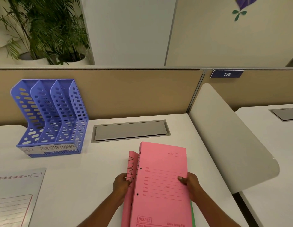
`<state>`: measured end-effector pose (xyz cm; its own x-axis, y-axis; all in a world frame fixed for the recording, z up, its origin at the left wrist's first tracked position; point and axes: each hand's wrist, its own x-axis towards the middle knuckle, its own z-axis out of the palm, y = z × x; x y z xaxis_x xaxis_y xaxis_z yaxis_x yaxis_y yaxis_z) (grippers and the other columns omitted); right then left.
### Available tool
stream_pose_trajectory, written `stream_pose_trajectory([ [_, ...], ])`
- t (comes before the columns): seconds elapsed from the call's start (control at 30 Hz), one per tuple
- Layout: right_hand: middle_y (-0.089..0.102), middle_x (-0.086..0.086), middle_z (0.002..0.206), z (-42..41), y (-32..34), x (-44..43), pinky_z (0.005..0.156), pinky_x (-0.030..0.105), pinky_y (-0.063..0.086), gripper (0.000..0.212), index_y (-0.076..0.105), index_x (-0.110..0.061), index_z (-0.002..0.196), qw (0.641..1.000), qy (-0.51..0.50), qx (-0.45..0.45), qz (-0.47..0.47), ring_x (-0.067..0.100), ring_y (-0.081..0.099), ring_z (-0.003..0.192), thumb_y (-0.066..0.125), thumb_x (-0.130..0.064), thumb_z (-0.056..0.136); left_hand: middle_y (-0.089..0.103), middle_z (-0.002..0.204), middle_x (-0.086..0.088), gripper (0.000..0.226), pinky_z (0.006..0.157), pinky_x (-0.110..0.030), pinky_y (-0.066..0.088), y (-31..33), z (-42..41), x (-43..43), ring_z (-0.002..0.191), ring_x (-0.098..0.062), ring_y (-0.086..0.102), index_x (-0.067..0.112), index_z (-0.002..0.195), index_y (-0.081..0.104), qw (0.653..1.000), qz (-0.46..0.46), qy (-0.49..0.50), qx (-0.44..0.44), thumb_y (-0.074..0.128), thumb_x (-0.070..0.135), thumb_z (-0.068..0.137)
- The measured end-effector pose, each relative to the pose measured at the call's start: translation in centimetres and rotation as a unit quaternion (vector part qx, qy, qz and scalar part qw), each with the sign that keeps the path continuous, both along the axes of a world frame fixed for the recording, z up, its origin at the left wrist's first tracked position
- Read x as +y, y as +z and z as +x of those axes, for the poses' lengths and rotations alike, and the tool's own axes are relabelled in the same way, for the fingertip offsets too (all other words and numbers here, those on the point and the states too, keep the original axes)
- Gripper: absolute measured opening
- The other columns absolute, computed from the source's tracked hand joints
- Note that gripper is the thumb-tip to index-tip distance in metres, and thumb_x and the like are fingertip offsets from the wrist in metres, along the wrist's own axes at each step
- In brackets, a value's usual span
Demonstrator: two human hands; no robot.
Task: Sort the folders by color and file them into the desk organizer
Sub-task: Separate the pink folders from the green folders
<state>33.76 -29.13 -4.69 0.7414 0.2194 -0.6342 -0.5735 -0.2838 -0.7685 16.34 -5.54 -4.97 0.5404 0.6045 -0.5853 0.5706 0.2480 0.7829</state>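
Here both hands are closed on a stack of pink folders [160, 185] raised over the desk [96, 169]: the left hand [122, 184] pinches the spine side, where "ADMIN" is written, and the right hand [190, 183] grips the opposite edge, thumb on the cover, probably to square the stack. A green edge [193, 215] peeks out underneath. The blue organizer [50, 115] stands well apart at the back left, its labelled slots apparently unfilled, so filing seems barely begun.

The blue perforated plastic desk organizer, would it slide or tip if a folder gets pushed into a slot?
The blue perforated plastic desk organizer looks empty and thin-walled, so probably light; it might slide on the smooth white desk. Its tall back sits near the tan partition, which likely limits tipping backward.
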Motion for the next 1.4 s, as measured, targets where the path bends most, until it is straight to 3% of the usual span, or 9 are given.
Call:
stream_pose_trajectory([
  [0.1, 0.075, 0.018, 0.093, -0.2, 0.1, 0.2, 0.076, 0.042, 0.057, 0.021, 0.069, 0.001, 0.099, 1.000, 0.001, 0.012, 0.012, 0.039, 0.068, 0.088, 0.066, 0.005, 0.079, 0.072, 0.092, -0.005, 0.014, 0.076, -0.037, 0.057, 0.9, 0.0, -0.2, 0.084, -0.022, 0.067, 0.013, 0.096, 0.066, 0.999, 0.043, -0.019, -0.001, 0.058, 0.004, 0.087],
  [0.2, 0.076, 0.016, 0.086, -0.5, 0.4, 1.2, 0.074, 0.040, 0.057, 0.023, 0.069, 0.001, 0.100, 0.999, 0.011, 0.016, 0.026, 0.038, 0.068, 0.086, 0.064, 0.009, 0.079, 0.072, 0.093, -0.006, 0.017, 0.082, -0.043, 0.058, 1.8, -0.4, 0.5, 0.088, -0.025, 0.068, 0.012, 0.098, 0.065, 0.998, 0.043, -0.019, -0.033, 0.054, 0.003, 0.090],
  [0.37, 0.072, 0.020, 0.095, -1.3, 1.1, 3.6, 0.093, 0.056, 0.052, 0.026, 0.066, 0.003, 0.104, 0.998, 0.032, 0.017, 0.045, 0.039, 0.066, 0.094, 0.061, 0.010, 0.080, 0.073, 0.097, -0.010, 0.019, 0.083, -0.046, 0.057, 4.5, -2.0, 3.0, 0.091, -0.030, 0.069, 0.008, 0.102, 0.068, 0.991, 0.058, -0.010, -0.123, 0.054, 0.002, 0.090],
  [0.53, 0.070, 0.025, 0.102, -2.3, 2.7, 6.4, 0.093, 0.057, 0.052, 0.027, 0.063, 0.005, 0.104, 0.994, 0.029, 0.024, 0.098, 0.043, 0.064, 0.099, 0.056, 0.015, 0.079, 0.074, 0.097, -0.013, 0.020, 0.080, -0.049, 0.058, 8.3, -4.5, 5.9, 0.089, -0.033, 0.071, 0.014, 0.101, 0.071, 0.977, 0.049, 0.003, -0.206, 0.057, 0.005, 0.090],
  [0.73, 0.071, 0.023, 0.102, -3.9, 4.7, 9.4, 0.085, 0.050, 0.055, 0.027, 0.063, 0.009, 0.106, 0.980, 0.060, 0.001, 0.188, 0.039, 0.066, 0.091, 0.056, 0.014, 0.081, 0.072, 0.107, -0.016, 0.023, 0.074, -0.036, 0.059, 11.5, -7.1, 8.0, 0.096, -0.034, 0.070, 0.011, 0.111, 0.068, 0.959, -0.010, -0.004, -0.283, 0.059, 0.010, 0.089],
  [0.93, 0.072, 0.022, 0.102, -5.2, 6.2, 12.2, 0.076, 0.046, 0.058, 0.022, 0.063, 0.004, 0.105, 0.976, 0.068, -0.029, 0.203, 0.038, 0.069, 0.089, 0.057, 0.009, 0.085, 0.071, 0.110, -0.016, 0.026, 0.072, -0.031, 0.059, 12.6, -8.9, 8.7, 0.097, -0.029, 0.070, 0.009, 0.114, 0.065, 0.946, -0.050, 0.032, -0.318, 0.056, 0.010, 0.089],
  [1.2, 0.074, 0.020, 0.099, -8.4, 7.8, 15.0, 0.078, 0.047, 0.058, 0.018, 0.067, 0.000, 0.102, 0.978, 0.079, -0.089, 0.169, 0.038, 0.070, 0.090, 0.061, 0.004, 0.085, 0.068, 0.116, -0.018, 0.030, 0.083, -0.038, 0.059, 13.2, -12.4, 10.6, 0.102, -0.030, 0.067, 0.009, 0.120, 0.062, 0.945, -0.060, 0.034, -0.321, 0.049, 0.008, 0.094],
  [1.3, 0.075, 0.016, 0.095, -10.2, 8.4, 15.9, 0.070, 0.042, 0.060, 0.018, 0.067, -0.002, 0.100, 0.979, 0.059, -0.109, 0.161, 0.037, 0.072, 0.087, 0.064, 0.003, 0.083, 0.069, 0.117, -0.014, 0.035, 0.083, -0.036, 0.058, 14.0, -13.6, 11.3, 0.108, -0.028, 0.066, 0.012, 0.123, 0.060, 0.946, -0.036, 0.034, -0.321, 0.038, 0.024, 0.100],
  [1.4, 0.076, 0.010, 0.090, -12.1, 9.1, 17.0, 0.062, 0.036, 0.059, 0.016, 0.067, -0.006, 0.096, 0.979, 0.031, -0.138, 0.147, 0.032, 0.072, 0.084, 0.066, 0.002, 0.083, 0.067, 0.123, -0.002, 0.057, 0.084, -0.027, 0.056, 14.2, -15.0, 12.2, 0.114, -0.019, 0.063, 0.024, 0.130, 0.053, 0.945, -0.019, -0.015, -0.326, 0.017, 0.052, 0.097],
])
